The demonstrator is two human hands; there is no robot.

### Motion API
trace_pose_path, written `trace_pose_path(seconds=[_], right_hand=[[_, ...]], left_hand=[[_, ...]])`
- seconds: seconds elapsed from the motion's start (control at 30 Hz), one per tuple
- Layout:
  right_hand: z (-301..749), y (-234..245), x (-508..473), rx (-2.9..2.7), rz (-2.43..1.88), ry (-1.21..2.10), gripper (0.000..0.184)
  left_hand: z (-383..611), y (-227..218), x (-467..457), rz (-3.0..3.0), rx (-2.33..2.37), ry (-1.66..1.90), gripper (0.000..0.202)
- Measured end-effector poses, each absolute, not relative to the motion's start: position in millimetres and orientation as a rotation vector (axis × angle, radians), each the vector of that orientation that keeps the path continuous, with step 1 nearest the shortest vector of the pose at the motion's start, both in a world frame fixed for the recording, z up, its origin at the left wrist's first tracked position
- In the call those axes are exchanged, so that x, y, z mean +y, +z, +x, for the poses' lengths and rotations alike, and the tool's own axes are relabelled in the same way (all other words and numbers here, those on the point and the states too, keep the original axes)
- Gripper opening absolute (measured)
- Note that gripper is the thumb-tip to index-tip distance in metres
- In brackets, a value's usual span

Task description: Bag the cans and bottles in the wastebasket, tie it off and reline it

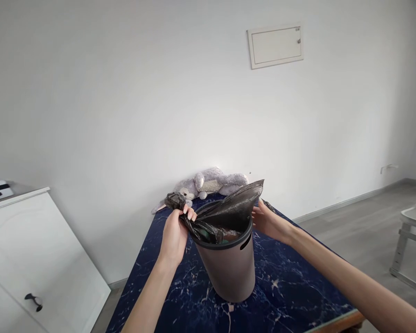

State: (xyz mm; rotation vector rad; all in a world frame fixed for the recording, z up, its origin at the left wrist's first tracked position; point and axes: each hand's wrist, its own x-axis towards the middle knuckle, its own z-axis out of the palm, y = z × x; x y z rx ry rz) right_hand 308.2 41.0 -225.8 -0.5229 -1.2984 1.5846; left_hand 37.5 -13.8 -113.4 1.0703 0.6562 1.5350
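Note:
A black plastic trash bag point(225, 212) lines a grey-brown trash bin point(227, 273) with a dark rim and a slot handle. My left hand point(175, 233) is closed around a twisted bunch of the bag at the bin's left rim, and a crumpled end sticks out above the fist. On the right, my right hand point(268, 223) is at the bin's rim, its fingers extended against the side of the bag. Above that hand the bag rises to a loose point. Part of the bin's contents shows dimly inside; what it is I cannot tell.
The bin stands on a dark blue marble-patterned table point(291, 282). A grey plush toy point(211, 180) lies behind it against the white wall. At left is a white cabinet point(38, 249); at right, a light-coloured stand point(412, 226) on the floor.

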Motion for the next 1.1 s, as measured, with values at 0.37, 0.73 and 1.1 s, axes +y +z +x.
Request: trace_pose_path(seconds=[0.37, 0.73, 1.1], right_hand=[[279, -141, 52, -1.293, -0.466, 1.399, 0.04], [237, -118, 51, -1.445, -0.633, 1.339, 0.045], [226, -109, 25, -2.272, -0.66, 0.96, 0.01]], left_hand=[[36, -113, -11, 1.196, 0.672, 1.496, 0.018], [44, -110, -19, 1.67, 0.891, 1.23, 0.034], [42, -109, -18, 1.682, 0.919, 1.385, 0.015]])
